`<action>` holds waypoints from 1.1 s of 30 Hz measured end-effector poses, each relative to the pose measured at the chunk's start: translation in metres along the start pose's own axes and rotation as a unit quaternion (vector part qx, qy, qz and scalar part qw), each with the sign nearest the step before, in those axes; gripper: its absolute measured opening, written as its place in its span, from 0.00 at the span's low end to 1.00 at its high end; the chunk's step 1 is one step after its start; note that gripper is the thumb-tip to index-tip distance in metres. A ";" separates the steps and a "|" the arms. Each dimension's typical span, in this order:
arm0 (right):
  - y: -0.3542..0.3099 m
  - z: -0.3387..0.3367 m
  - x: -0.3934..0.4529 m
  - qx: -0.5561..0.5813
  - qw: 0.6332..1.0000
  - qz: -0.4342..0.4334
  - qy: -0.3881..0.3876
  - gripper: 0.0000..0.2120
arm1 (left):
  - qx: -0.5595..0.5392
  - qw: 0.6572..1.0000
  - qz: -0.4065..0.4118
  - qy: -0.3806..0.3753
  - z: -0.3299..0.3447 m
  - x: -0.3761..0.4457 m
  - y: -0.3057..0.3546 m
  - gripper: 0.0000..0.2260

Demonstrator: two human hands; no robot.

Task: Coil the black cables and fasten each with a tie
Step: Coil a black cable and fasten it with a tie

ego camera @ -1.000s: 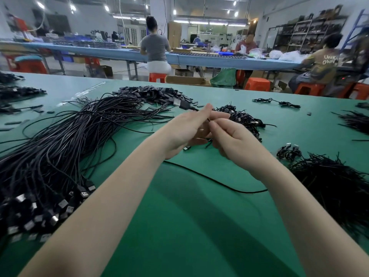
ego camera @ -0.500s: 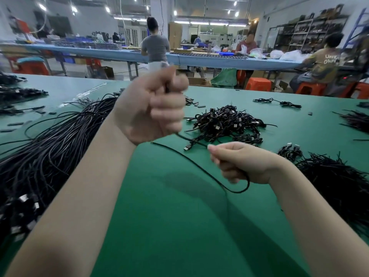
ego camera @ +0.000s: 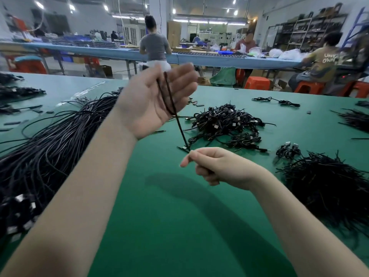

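Observation:
My left hand (ego camera: 147,104) is raised above the green table (ego camera: 179,226), palm toward me and fingers mostly straight. One black cable (ego camera: 180,130) is looped across that palm and runs taut down to my right hand (ego camera: 217,166). My right hand is lower and nearer, and pinches the cable between thumb and curled fingers. A heap of coiled, tied cables (ego camera: 225,122) lies behind the hands. A big bundle of loose cables (ego camera: 50,140) covers the table's left side, plug ends nearest me.
A bristly pile of black ties (ego camera: 329,182) lies at the right, with one small coiled cable (ego camera: 287,151) beside it. Another coiled cable (ego camera: 279,100) lies farther back. Beyond the table's far edge, people sit on orange stools at a long blue bench (ego camera: 199,56).
My left hand has turned from a raised fist to a palm facing me with fingers spread, the cable wrapped over it. My right hand has stayed low, holding the cable.

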State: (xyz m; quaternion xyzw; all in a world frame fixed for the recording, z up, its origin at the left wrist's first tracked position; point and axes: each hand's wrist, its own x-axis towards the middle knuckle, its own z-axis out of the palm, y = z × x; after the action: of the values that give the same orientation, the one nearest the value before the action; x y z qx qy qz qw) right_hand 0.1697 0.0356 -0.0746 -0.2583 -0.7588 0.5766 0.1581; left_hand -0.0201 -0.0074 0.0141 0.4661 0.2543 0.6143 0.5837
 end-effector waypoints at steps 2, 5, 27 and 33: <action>0.003 -0.009 0.000 -0.024 0.997 0.026 0.075 0.17 | 0.027 0.996 -0.019 -0.080 -0.007 -0.012 0.013 0.23; -0.008 -0.025 -0.006 -0.076 0.974 -0.024 0.210 0.22 | 0.166 0.940 -0.169 -0.245 -0.014 -0.020 0.012 0.21; -0.029 -0.019 -0.005 -0.153 0.931 -0.109 0.313 0.16 | 0.356 0.887 -0.282 -0.084 -0.001 0.003 -0.042 0.22; -0.036 0.012 0.000 -0.043 0.968 -0.125 0.213 0.12 | 0.059 0.991 -0.118 0.006 0.005 0.010 -0.041 0.22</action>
State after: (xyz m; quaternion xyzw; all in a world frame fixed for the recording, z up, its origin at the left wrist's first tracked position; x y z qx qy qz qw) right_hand 0.1561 0.0186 -0.0437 -0.2849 -0.7580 0.4504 0.3761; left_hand 0.0052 0.0089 -0.0164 0.4630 0.3463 0.5278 0.6223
